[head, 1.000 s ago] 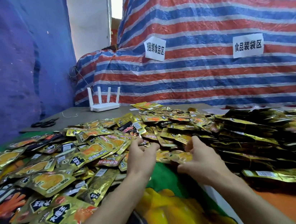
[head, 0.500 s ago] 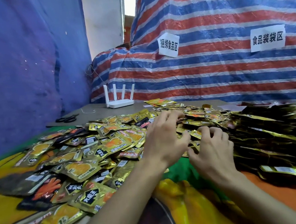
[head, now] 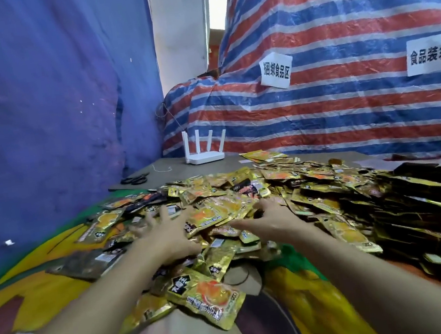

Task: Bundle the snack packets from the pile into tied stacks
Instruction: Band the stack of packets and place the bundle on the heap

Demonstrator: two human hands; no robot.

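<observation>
A wide pile of gold and orange snack packets (head: 286, 183) covers the table in front of me. My left hand (head: 166, 235) lies on the pile's left part with its fingers spread over the packets. My right hand (head: 271, 220) rests on the pile just right of centre, its fingers curved down onto the packets. Between the two hands sits a heap of orange-printed packets (head: 214, 212). One loose packet (head: 209, 300) lies close to me near the table's edge. Whether either hand holds a packet is hidden by motion blur.
Darker gold packets (head: 429, 209) spread to the right. A white router (head: 204, 152), black scissors (head: 134, 179) and a bit of string (head: 163, 169) lie at the far left of the table. A striped tarp (head: 335, 25) with two paper signs stands behind; a blue sheet hangs left.
Both hands have moved apart and further into the pile, the left one going left with its fingers spreading. Packets have slid toward me. The camera has tilted down and nearer.
</observation>
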